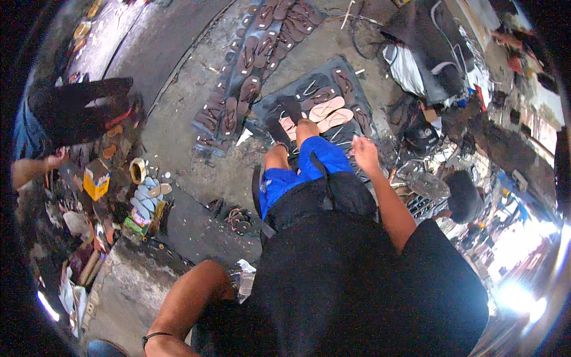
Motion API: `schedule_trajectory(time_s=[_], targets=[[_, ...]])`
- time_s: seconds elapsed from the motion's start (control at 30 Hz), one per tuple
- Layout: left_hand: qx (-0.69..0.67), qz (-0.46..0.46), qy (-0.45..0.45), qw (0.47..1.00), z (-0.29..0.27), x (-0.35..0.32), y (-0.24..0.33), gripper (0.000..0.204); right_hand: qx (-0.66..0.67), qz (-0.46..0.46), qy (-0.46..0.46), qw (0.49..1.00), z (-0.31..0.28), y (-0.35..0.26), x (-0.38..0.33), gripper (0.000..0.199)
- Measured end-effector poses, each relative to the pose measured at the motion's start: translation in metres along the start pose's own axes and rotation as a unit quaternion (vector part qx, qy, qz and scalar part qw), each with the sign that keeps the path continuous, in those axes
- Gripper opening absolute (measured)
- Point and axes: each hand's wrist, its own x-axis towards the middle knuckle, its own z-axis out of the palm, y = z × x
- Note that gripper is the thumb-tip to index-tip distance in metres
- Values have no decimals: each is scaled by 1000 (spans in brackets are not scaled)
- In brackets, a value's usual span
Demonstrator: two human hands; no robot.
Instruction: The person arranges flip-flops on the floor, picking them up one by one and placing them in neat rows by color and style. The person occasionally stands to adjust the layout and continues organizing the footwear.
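A person's right hand [364, 152] hangs open and empty above a dark mat [357, 95] laid with pink soles [329, 113] and sandal straps. The left hand is hidden behind the bent left arm [184, 303]. Finished sandals [250, 89] line the concrete beyond.

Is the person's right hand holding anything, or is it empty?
Empty, as far as the view shows. The right hand hangs open with fingers spread above the dark mat of sandals; nothing sits in it.
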Motion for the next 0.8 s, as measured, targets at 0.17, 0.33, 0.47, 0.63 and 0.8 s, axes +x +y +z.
schedule_trajectory(time_s=[0.17, 0.33, 0.47, 0.63, 0.8], targets=[[-192, 83, 51, 977, 40, -34, -3, 20, -60, -55, -8, 997, -12, 21, -26, 26], [1, 6, 70, 998, 86, -24, -17, 34, -87, -67, 1, 994, -7, 92, -55, 21], [-40, -20, 7, 999, 112, -17, -22, 34, -102, 40, 52, 993, -26, 107, -112, 19], [-67, 28, 62, 995, 167, -24, -45, 24, -64, 30, -16, 997, -15, 160, -142, 23], [-74, 11, 40, 996, 216, -31, -67, 28, -69, -8, -7, 998, -32, 202, -142, 27]])
